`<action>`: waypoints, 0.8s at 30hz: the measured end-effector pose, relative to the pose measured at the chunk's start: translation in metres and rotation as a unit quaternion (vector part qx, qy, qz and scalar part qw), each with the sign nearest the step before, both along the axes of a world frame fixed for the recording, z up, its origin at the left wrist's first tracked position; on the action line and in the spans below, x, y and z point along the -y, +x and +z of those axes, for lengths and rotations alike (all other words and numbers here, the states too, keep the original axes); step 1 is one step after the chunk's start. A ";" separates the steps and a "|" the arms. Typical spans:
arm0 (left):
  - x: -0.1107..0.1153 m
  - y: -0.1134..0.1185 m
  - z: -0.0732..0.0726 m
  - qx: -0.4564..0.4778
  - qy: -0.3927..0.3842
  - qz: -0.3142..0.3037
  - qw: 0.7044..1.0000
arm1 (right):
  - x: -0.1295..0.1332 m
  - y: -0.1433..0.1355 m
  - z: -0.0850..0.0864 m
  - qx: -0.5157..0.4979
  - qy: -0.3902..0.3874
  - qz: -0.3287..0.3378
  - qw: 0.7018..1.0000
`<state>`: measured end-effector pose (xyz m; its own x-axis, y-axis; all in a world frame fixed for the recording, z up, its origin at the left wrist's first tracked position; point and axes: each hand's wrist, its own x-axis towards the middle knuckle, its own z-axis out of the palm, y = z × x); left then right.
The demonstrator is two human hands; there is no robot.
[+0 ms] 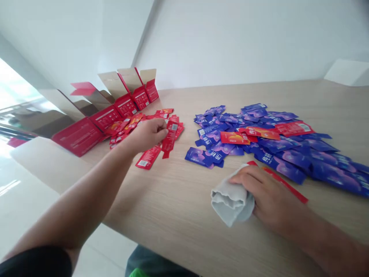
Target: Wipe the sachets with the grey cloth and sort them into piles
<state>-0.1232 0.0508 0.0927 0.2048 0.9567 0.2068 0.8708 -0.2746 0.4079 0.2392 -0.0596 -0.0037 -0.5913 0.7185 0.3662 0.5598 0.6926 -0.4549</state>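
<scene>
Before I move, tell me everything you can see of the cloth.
The cloth is pale, soft-looking and bunched into a loose fold, its open layers and wavy edges facing the camera, one corner pointing down. The right hand grips it from the right, on the near side of the blue packets. Whether it touches the table, I cannot tell.
</scene>
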 end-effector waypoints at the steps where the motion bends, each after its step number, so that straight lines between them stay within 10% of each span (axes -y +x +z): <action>1: -0.006 -0.013 0.006 -0.060 0.050 0.037 0.996 | 0.000 0.000 0.000 0.001 0.002 0.001 1.000; 9: -0.050 -0.111 0.040 -0.338 0.149 0.208 0.906 | -0.001 0.002 -0.004 0.024 0.002 0.009 1.000; 24: -0.086 -0.169 0.021 -0.266 0.139 0.275 0.914 | -0.005 0.007 -0.015 0.068 0.008 -0.022 0.997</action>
<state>-0.2924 0.1367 0.1136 -0.1481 0.8707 0.4691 0.9631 0.2348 -0.1316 0.2466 -0.0550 -0.0188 -0.6048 0.7394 0.2957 0.6451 0.6726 -0.3625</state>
